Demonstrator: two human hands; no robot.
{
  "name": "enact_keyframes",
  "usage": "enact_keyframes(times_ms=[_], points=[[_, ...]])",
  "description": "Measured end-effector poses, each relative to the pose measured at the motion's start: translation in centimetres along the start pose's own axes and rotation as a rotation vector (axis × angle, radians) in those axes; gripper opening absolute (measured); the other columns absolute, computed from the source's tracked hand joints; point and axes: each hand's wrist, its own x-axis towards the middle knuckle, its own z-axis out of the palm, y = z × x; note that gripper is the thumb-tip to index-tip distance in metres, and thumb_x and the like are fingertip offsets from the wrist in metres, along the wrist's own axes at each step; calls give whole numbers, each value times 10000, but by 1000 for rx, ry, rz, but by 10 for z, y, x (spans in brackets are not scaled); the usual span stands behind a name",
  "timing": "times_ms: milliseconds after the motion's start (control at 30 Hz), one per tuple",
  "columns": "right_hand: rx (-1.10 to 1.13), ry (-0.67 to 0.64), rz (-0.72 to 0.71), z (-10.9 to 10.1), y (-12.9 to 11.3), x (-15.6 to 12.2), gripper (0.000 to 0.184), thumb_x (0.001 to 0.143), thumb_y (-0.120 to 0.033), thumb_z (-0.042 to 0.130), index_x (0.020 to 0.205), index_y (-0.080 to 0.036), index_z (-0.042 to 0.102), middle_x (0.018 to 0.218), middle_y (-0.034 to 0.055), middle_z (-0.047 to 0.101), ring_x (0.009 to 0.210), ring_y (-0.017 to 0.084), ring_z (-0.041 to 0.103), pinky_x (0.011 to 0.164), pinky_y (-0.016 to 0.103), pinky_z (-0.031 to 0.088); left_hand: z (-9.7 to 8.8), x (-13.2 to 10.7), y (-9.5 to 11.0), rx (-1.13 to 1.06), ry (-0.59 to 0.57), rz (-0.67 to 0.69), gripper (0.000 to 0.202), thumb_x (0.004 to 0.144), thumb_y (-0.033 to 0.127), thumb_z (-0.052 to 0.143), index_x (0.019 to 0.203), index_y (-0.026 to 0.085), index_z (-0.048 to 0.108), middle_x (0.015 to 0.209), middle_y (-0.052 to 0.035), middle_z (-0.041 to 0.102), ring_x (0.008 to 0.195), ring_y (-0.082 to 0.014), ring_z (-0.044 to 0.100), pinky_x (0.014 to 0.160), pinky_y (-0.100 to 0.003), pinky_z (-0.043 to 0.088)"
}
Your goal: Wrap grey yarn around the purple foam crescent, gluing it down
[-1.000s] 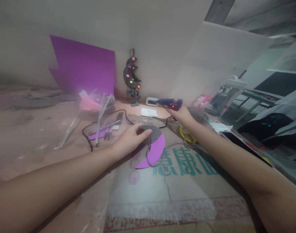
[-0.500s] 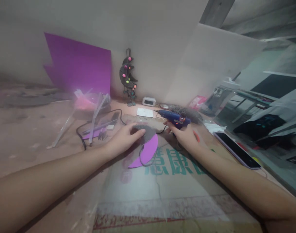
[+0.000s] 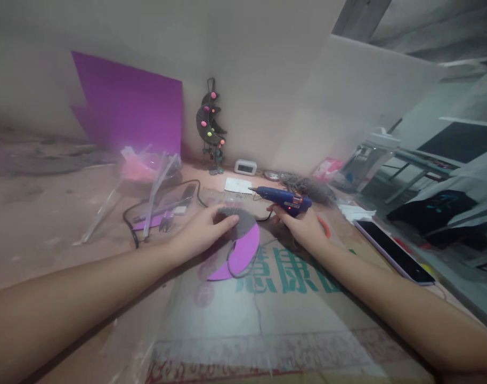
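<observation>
My left hand (image 3: 211, 226) pinches the upper end of a purple crescent moon cutout (image 3: 245, 250), whose top part is wrapped in grey yarn (image 3: 243, 221). A loose strand of the yarn loops down around the purple lower part. In my right hand (image 3: 301, 224) is a blue hot glue gun (image 3: 281, 197), gripped by its handle with a small red light showing. Its nozzle points left, above and to the right of the crescent, apart from it. Both hands are over a printed cardboard sheet (image 3: 307, 320).
A finished-looking grey moon hanging (image 3: 211, 125) with coloured pompoms leans on the wall. Purple sheets (image 3: 135, 106) stand at left, near glue sticks (image 3: 102, 210) and a pink-filled bag (image 3: 139, 168). A white clock (image 3: 245, 167), grey yarn pile (image 3: 307, 188) and phone (image 3: 393, 250) lie beyond and right.
The glue gun has shifted slightly left and down in my right hand. The crescent's lower tip has moved a little left and down; my left hand keeps its pinch.
</observation>
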Motion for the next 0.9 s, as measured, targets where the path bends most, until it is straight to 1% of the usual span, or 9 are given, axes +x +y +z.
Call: enact_keyframes(times_ms=[200, 367, 500, 533, 600, 667, 700, 800, 900], points=[[-91, -27, -109, 0, -1, -4, 271, 801, -442, 620, 820, -180, 690, 719, 65, 700, 760, 244, 669, 748, 358, 518, 1, 1, -1, -65, 5, 17, 319, 873, 414, 542, 1057, 172, 637, 730, -11, 641, 625, -146, 548, 579, -256, 406], [-236, 74, -155, -4, -7, -9, 206, 797, -412, 634, 797, -209, 670, 780, 60, 722, 787, 259, 680, 759, 377, 528, 1, 1, 1, -118, 83, -4, 298, 862, 421, 548, 976, 158, 628, 788, -33, 663, 634, -143, 555, 576, -252, 402], [-360, 133, -225, -12, -16, -22, 187, 769, -397, 659, 830, -221, 654, 808, 50, 718, 791, 265, 678, 709, 367, 525, 1, 1, -1, -140, 139, 17, 266, 868, 422, 538, 909, 170, 613, 728, -13, 638, 599, -132, 540, 564, -250, 398], [-361, 100, -257, -14, -16, -26, 175, 776, -392, 652, 832, -226, 647, 799, 43, 712, 779, 255, 675, 701, 360, 521, 1, 1, -2, -132, 149, 19, 257, 868, 420, 540, 889, 173, 609, 707, -7, 629, 596, -131, 540, 566, -251, 400], [-341, -31, -328, -18, -13, -34, 154, 799, -388, 631, 802, -234, 630, 772, 30, 697, 742, 226, 662, 693, 345, 514, 1, 2, -4, -132, 162, 18, 247, 868, 419, 543, 875, 177, 595, 689, -1, 621, 607, -130, 550, 581, -252, 411], [-329, -163, -391, -21, -7, -39, 154, 811, -392, 626, 791, -238, 626, 790, 27, 696, 750, 214, 657, 698, 338, 509, 1, 2, -5, -170, 169, 12, 239, 868, 414, 547, 891, 178, 577, 701, -1, 624, 625, -129, 562, 594, -251, 423], [-328, -197, -411, -21, -4, -40, 153, 811, -393, 631, 801, -241, 633, 812, 29, 700, 770, 217, 659, 702, 338, 509, 1, 2, -5, -193, 172, 9, 234, 866, 408, 551, 899, 177, 568, 709, -2, 626, 630, -129, 566, 594, -250, 427], [-309, -204, -426, -17, 2, -40, 158, 801, -377, 650, 887, -245, 655, 865, 34, 711, 820, 233, 663, 715, 349, 509, 2, 2, -5, -223, 182, 7, 219, 857, 390, 562, 895, 175, 558, 702, -4, 624, 633, -133, 573, 593, -251, 435], [-269, -210, -412, -11, -1, -38, 136, 818, -348, 637, 889, -233, 658, 839, 29, 707, 799, 219, 659, 725, 348, 508, 2, 3, -6, -239, 197, 33, 207, 854, 379, 566, 892, 175, 555, 699, 2, 616, 637, -134, 575, 602, -254, 443]])
